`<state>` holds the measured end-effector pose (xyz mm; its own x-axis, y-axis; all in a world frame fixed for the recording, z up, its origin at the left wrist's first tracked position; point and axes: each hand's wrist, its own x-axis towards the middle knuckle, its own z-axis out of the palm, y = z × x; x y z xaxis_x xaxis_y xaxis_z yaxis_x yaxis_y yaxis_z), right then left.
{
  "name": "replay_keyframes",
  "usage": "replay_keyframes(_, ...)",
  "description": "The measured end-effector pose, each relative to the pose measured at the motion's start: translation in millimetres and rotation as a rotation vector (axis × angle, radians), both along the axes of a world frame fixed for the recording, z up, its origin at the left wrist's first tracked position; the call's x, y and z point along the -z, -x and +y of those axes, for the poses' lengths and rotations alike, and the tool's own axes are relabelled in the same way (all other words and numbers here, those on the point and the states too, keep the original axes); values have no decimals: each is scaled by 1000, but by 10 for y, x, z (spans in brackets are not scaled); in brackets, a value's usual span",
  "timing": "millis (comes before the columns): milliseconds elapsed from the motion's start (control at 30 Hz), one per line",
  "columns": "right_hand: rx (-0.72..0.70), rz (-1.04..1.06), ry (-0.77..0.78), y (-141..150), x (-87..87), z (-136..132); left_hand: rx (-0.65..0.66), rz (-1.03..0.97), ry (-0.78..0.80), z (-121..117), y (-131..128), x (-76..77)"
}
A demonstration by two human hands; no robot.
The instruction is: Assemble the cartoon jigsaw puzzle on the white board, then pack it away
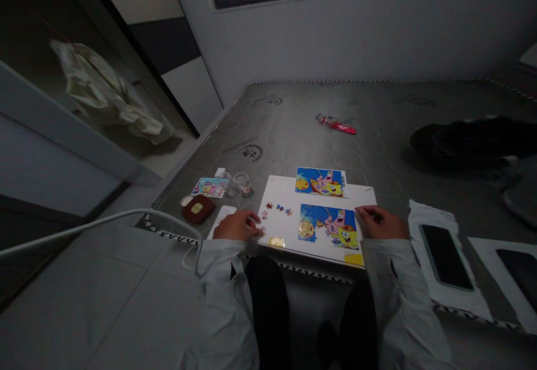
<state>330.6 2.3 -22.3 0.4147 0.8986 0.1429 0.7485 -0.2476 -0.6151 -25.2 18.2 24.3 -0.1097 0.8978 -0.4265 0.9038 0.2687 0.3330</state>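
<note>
We have the puzzle (331, 218) on the right part of the white board (284, 191), between the two hands but nearer the right one. Mostly filled; a white notch shows at its lower middle. The picture card (321, 182) lies just beyond it, overlapping the board's far edge.

Left hand (237, 224): at the board's near left corner, fingers curled, narrow. We see a small piece right by the fingertips but can't tell if it's pinched or only touched. Right hand (382, 223): just beside the puzzle's right side, over the board's right edge, fingers loosely bent; we can't tell whether it grips anything.

Loose pieces (280, 208) sit on the board's left part, apart from the puzzle. A gold piece (277, 242) lies at the near edge, a yellow patch (353, 259) at the near right corner.

Left of the board we note a brown case (198, 209), a cartoon card (212, 188) and a white plug (220, 172). Right: a phone (447, 256) on white paper (419, 213). Farther back, a red wrapper (344, 128) on the grey mattress (289, 135).
</note>
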Motion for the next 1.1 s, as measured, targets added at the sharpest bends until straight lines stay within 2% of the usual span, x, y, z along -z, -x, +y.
replay_keyframes(100,-5,2,-1,-3,8,1,67,-47,20,-4,-40,21)
replay_keyframes(267,-11,15,-21,-4,27,0,66,-25,14,16,-53,67)
replay_keyframes(400,-13,13,-4,-5,40,7,83,-17,-90,20,-157,41)
replay_keyframes(500,-20,25,-4,-2,46,13,155,-51,-190,47,-325,28)
replay_keyframes(633,-12,25,-1,-1,45,17,231,-119,-234,102,-505,62)
replay_keyframes(767,-18,19,-10,-13,36,14,142,-64,-346,117,-504,75)
replay_keyframes(833,-20,23,-10,-18,30,10,86,-20,-355,108,-449,66)
replay_keyframes(1000,-14,22,-2,-10,7,-1,52,5,-211,80,-318,57)
replay_keyframes(1100,-9,21,6,-2,-11,-3,42,9,-156,80,-329,80)
